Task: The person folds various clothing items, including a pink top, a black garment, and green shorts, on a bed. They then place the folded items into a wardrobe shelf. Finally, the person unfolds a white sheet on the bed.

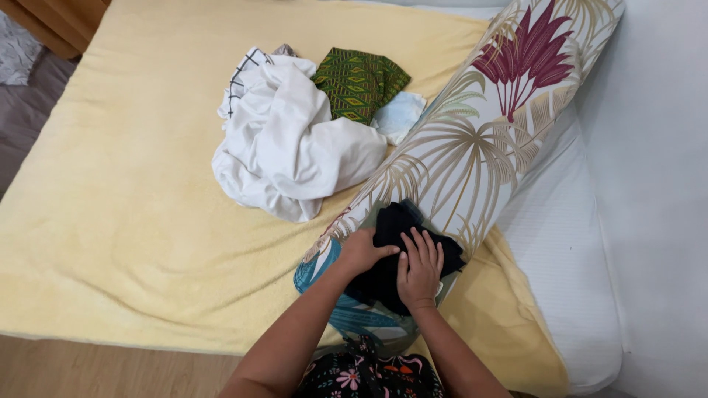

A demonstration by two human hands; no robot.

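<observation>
In the head view, a small black garment point(398, 254) is seen lying on the lower end of a long bolster pillow point(479, 147) printed with beige and maroon palm leaves, at about 6 o'clock in the picture. The left hand point(363, 252) is laid on the garment's left edge, its fingers curled and pressing the cloth down, while the right hand point(420, 267) is spread flat, fingers wide, on the middle of the cloth; nothing is gripped by either hand, both being rested on the fabric. The black garment appears already gathered into a compact shape, so its folding is judged to be well on or nearly done, though the exact folds cannot be told from the dark cloth. Further work seems to be left: a crumpled white cloth point(287, 147) with a checked border is heaped at about 11 o'clock from the hands, with a green patterned cloth point(359, 83) folded just beyond it at 12 o'clock and a small pale blue piece point(400, 114) touching both beside the bolster. All of this is borne by a bed covered with a pale yellow blanket point(110, 206); a white mattress edge point(568, 250) is shown at 3 o'clock, a white wall beyond it, and a wooden floor point(88, 368) at 8 o'clock.
</observation>
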